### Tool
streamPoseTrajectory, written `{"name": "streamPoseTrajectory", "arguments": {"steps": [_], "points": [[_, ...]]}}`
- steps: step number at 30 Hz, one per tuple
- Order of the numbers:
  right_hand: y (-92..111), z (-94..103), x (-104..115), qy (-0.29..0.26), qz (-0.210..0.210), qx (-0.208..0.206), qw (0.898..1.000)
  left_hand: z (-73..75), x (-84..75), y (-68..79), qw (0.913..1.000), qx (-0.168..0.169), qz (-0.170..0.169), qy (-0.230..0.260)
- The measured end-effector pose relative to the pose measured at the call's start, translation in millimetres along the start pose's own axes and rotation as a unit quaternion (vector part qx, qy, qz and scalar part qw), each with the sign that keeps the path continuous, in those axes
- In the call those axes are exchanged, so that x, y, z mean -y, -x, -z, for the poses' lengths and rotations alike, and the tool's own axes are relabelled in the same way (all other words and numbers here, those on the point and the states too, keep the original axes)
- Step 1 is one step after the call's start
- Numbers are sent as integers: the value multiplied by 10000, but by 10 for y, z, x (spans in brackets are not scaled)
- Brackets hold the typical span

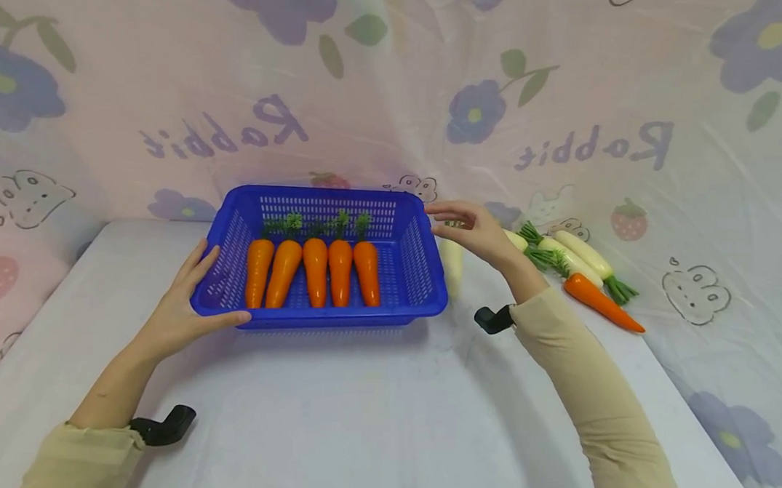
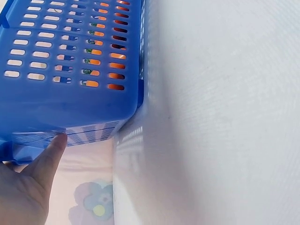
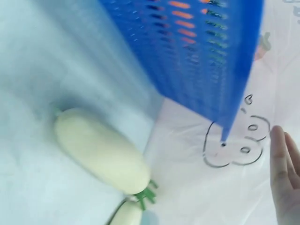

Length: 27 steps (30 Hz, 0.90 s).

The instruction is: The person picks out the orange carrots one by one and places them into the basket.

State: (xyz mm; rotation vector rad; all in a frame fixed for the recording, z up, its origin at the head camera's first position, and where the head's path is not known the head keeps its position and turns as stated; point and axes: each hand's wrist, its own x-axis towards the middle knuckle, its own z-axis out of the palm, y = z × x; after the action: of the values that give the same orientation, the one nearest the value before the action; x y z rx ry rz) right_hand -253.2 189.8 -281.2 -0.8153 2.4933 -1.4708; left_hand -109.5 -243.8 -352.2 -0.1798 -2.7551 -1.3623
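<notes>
A blue plastic basket (image 1: 342, 319) with slotted walls stands in the middle of the head view. Several orange carrots (image 1: 315, 270) with green tops lie side by side inside it. My left hand (image 1: 177, 315) holds the basket's near left corner, thumb along the front rim and fingers against the left side. In the left wrist view one finger (image 2: 49, 159) touches the wall below the rim. Near the far right corner is my right hand (image 1: 473, 233), its fingers extended; the right wrist view shows those fingers (image 3: 280, 173) apart from the basket.
Close to the basket's right side lies a white radish (image 1: 452, 265), partly hidden by the right hand. Further right, several white radishes (image 1: 583, 254) with green tops lie beside a loose carrot (image 1: 601, 303). Behind the white table (image 1: 357, 417) hangs a printed curtain (image 1: 398, 91).
</notes>
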Motion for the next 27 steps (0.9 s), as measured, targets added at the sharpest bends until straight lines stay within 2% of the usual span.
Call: {"name": "streamPoseTrajectory", "arguments": {"steps": [11,18,22,27], "points": [[300,119,-310,-339,29,-737,9967,0,-3,-2,10000,-17,28,-65],[420,202,-462,-129,-129,-996,9949,5,9,3,10000,-7,34,-25],[517,275,-541,142,-388,-1114,9929,-9,23,2,10000,21,36,-60],[664,383,-687,405,-925,-1182,9878,1,14,-2,9999,12,-9,-100]]}}
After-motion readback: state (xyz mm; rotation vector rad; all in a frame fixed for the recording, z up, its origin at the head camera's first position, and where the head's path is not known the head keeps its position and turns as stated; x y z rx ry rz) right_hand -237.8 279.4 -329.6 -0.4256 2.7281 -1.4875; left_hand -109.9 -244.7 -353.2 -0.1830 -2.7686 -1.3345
